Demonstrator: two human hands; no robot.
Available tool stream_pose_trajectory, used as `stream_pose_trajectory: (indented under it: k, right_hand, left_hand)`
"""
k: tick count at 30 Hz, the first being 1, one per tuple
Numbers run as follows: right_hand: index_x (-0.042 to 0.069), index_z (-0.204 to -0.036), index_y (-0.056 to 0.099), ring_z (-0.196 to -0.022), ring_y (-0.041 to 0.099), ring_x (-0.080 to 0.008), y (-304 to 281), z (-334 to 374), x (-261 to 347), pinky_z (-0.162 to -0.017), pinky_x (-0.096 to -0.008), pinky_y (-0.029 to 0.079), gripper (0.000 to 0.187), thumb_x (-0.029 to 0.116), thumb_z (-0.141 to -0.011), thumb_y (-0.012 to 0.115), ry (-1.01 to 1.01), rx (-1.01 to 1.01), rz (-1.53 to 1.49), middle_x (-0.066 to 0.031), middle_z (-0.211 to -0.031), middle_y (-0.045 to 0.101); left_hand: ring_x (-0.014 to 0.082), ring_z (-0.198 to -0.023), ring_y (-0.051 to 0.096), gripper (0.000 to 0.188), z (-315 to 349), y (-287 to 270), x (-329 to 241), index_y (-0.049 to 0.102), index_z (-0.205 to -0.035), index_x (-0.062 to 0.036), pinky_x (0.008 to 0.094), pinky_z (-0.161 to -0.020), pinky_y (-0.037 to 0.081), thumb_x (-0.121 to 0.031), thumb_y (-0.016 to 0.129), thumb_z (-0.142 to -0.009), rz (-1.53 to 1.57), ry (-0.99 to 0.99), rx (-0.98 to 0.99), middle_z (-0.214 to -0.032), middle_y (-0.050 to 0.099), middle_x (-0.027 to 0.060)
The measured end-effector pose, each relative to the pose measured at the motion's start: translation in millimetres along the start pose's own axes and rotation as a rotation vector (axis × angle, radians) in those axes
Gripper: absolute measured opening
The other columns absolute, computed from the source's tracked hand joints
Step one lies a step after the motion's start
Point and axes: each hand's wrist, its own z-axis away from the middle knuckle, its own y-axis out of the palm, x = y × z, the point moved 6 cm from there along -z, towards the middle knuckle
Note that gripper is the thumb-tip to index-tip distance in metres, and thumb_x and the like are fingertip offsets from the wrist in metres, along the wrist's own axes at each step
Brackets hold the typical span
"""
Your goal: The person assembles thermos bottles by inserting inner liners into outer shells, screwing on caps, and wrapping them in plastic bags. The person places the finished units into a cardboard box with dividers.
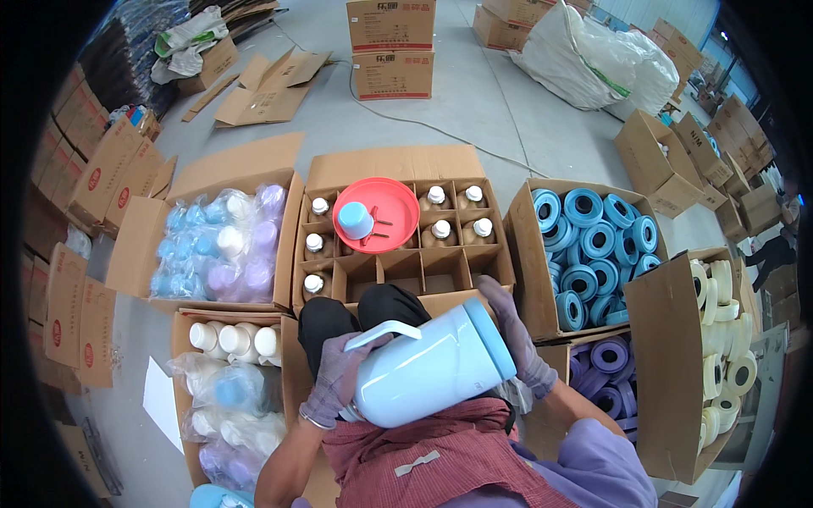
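Note:
A glossy light blue thermos jug shell (pixel 436 368) lies tilted across my lap, its handle (pixel 385 334) on the upper side. A deeper blue ring (pixel 489 337) sits at its wide right end. My left hand (pixel 337 372), in a grey glove, grips the narrower end beside the handle. Against the wide end, my gloved right hand (pixel 518 345) presses its palm and fingers, holding the shell from that side. Beyond my knees, a red plastic dish (pixel 396 199) rests on a divided carton (pixel 364 306), carrying a light blue cup (pixel 354 222) and small brown pieces.
White-capped bottles (pixel 440 233) stand in the divided carton. To the right are cartons of blue rings (pixel 600 239), purple rings (pixel 608 354) and cream rings (pixel 738 372). Left cartons hold bagged blue and purple parts (pixel 222 245) and white cups (pixel 239 340). Stacked boxes (pixel 392 74) stand beyond.

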Motion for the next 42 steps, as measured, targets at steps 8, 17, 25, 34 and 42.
stream_pose_trajectory:
  k: [8, 17, 25, 34, 42]
  right_hand:
    - [0.001, -0.140, 0.047, -0.118, 0.060, -0.0286, 35, 21, -87, -0.106, -0.0395, 0.044, 0.070, 0.058, -0.101, 0.042, 1.033, -0.004, -0.940, -0.0172, -0.131, 0.060]
    - [0.008, -0.140, 0.046, -0.122, 0.055, -0.0251, 33, -21, -37, -0.106, -0.0345, 0.042, 0.053, 0.047, -0.105, 0.041, 0.877, 0.051, -0.908, -0.0146, -0.135, 0.052]
    - [0.006, -0.142, 0.040, -0.132, 0.043, -0.0347, 33, -57, 33, -0.111, -0.0380, 0.033, 0.053, 0.021, -0.092, 0.051, 0.188, 0.400, -0.481, -0.0176, -0.141, 0.043]
    - [0.005, -0.142, 0.048, -0.123, 0.052, -0.0167, 49, -98, 38, -0.106, -0.0313, 0.041, 0.056, 0.036, -0.096, 0.058, 0.272, 0.662, -0.039, -0.0107, -0.134, 0.056]
    - [0.000, -0.104, 0.071, -0.088, 0.066, -0.0160, 72, -86, 36, -0.078, -0.0340, 0.052, 0.052, 0.049, -0.092, 0.063, 0.395, 0.755, 0.224, -0.0125, -0.089, 0.069]
  left_hand:
    - [0.0286, -0.105, 0.069, 0.024, 5, 3, -42, 0.073, -0.103, -0.0057, 0.0405, -0.100, 0.048, -0.009, 0.060, -0.083, -0.535, 0.766, -0.020, -0.105, 0.073, 0.0113]
    - [0.0123, -0.100, 0.066, 0.028, 7, 0, -51, 0.071, -0.115, -0.0001, 0.0268, -0.094, 0.050, -0.006, 0.062, -0.089, -0.589, 0.728, -0.078, -0.108, 0.072, 0.0067]
    - [0.0142, -0.092, 0.068, 0.027, 3, -28, -2, 0.070, -0.112, 0.0039, 0.0275, -0.084, 0.053, -0.011, 0.059, -0.093, -0.121, 0.331, -0.202, -0.101, 0.073, 0.0101]
    - [0.0150, -0.100, 0.066, 0.034, 14, -16, 71, 0.061, -0.127, 0.0006, 0.0279, -0.091, 0.052, -0.012, 0.063, -0.096, 0.217, 0.116, -0.268, -0.113, 0.069, 0.0078]
    - [0.0338, -0.120, 0.058, 0.041, 37, -41, -21, 0.055, -0.132, 0.0028, 0.0399, -0.102, 0.046, -0.007, 0.057, -0.092, -0.524, 0.555, -0.383, -0.129, 0.059, 0.0218]
